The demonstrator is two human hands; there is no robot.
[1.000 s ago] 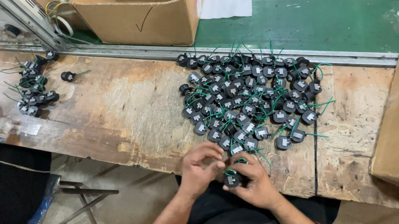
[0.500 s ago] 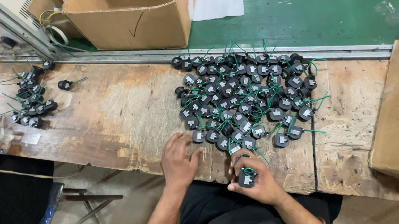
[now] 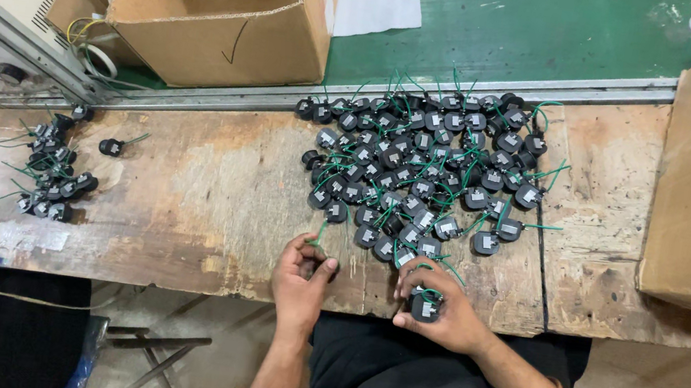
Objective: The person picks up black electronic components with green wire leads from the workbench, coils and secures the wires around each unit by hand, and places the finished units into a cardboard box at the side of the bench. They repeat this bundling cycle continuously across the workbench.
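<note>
Coil part (image 3: 424, 306), black with green leads, sits clenched in your right hand (image 3: 438, 306) at the bench's 6 o'clock edge. Your left hand (image 3: 302, 276) closes on another small black part (image 3: 326, 265) at its 1 o'clock; keep the leads free of your fingers. Pile (image 3: 430, 165) lies further off at 12 o'clock on the wooden bench (image 3: 209, 202); lift singles from its near edge so wires don't snag.

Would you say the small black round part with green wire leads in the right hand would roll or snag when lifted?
The small black round part probably feels light, since fingertips of the right hand pinch it. Its thin green leads look floppy and likely to snag in the pile of similar parts.
</note>
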